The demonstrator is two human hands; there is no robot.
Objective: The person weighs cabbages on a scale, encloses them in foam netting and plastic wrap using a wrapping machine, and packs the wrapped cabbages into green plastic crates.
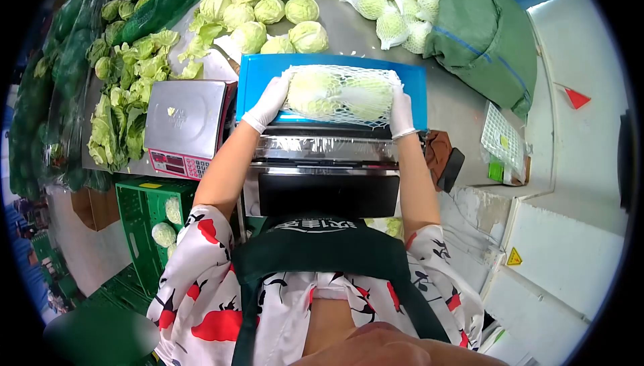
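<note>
Smooth grey metal worktop (352, 29) runs across the back, white wall (594, 71) at far right. From left: dark green mesh sacks (67, 57), bulging, then limp, crinkled loose leaves (141, 74). Next, scale (184, 111) with flat square steel plate, red-pink keypad; green plastic crate (134, 215) below it, rigid walls. Round pale cabbages (302, 9) sit past the tray's back edge, some close to it.

Left hand (270, 102), white glove, grasps left end of netted cabbage (342, 94): long, rounded, pale green under stretchy white diamond mesh. It is over the blue tray (255, 74), smooth, straight-rimmed; can't tell if it bears on the tray floor. Right hand (402, 112), also gloved, grips the other end. Shiny metal machine front (329, 146) lies just on the wearer's side of the tray.

Tray's left edge is near the scale, so tight there; bare metal strip on the right, up to slumped green fabric bag (479, 41). White-netted heads (392, 29) bunch beside the bag, behind the tray.
</note>
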